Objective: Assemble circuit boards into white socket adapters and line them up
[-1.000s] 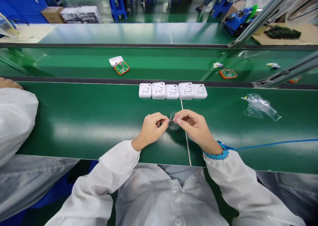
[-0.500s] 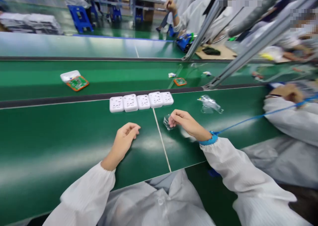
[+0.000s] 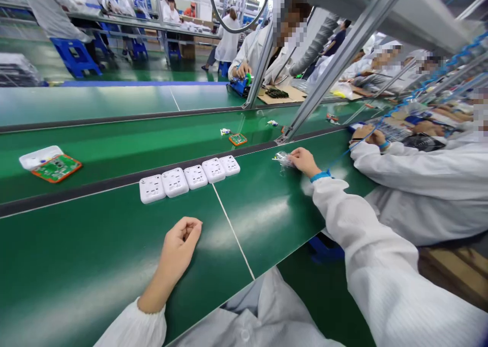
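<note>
My left hand [image 3: 179,248] rests over the green work surface with its fingers curled and the thumb against them; nothing shows in it. To the right, my right hand [image 3: 304,161] is closed at the edge of crumpled clear plastic film [image 3: 282,159], its fingertips pinching there. A blue band circles that wrist. Five-sided detail aside, several white square plastic casings [image 3: 175,182] lie in a row beyond my left hand, touching side by side, with small slots and holes on top.
On the belt behind the dark rail lie a green circuit board with orange edge [image 3: 57,168] against a white shell [image 3: 40,156], and a smaller board [image 3: 238,139]. A slanted metal post [image 3: 324,77] stands at the right. A co-worker's sleeve [image 3: 404,166] is nearby on the right.
My right hand has moved right and away from me, from the middle of the surface to the crumpled film. The head view has turned right and up. My left hand stays curled.
</note>
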Demonstrator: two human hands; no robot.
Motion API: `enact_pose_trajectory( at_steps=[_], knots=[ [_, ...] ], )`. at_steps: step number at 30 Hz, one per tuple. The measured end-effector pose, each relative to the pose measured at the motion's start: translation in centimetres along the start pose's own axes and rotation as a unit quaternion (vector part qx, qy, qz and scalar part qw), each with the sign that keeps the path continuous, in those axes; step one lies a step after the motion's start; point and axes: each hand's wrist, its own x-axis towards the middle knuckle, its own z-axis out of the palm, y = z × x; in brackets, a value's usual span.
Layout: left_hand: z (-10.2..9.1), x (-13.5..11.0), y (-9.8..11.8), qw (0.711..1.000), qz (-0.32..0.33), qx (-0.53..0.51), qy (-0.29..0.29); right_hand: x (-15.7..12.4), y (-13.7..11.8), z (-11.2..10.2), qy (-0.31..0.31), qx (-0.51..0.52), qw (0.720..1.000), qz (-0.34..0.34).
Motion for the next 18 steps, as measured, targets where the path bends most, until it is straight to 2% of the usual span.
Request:
enact_pose_trajectory(
  at_steps=[4, 10, 13, 18],
  knots=[
    [0.0, 0.0, 0.0, 1.0, 0.013, 0.027, -0.001, -1.2, 1.5, 1.4, 0.049, -0.093, 0.994, -0.042],
    [0.2, -0.1, -0.1, 0.998, 0.022, 0.056, -0.003, -2.6, 1.5, 2.0, 0.097, -0.205, 0.969, -0.098],
    [0.2, 0.0, -0.1, 0.998, 0.028, 0.064, -0.002, -2.8, 1.2, 1.9, 0.09, -0.247, 0.957, -0.119],
    [0.2, 0.0, 0.2, 0.997, 0.037, 0.073, -0.003, -3.4, 1.3, 2.3, 0.037, -0.282, 0.946, -0.157]
  ],
)
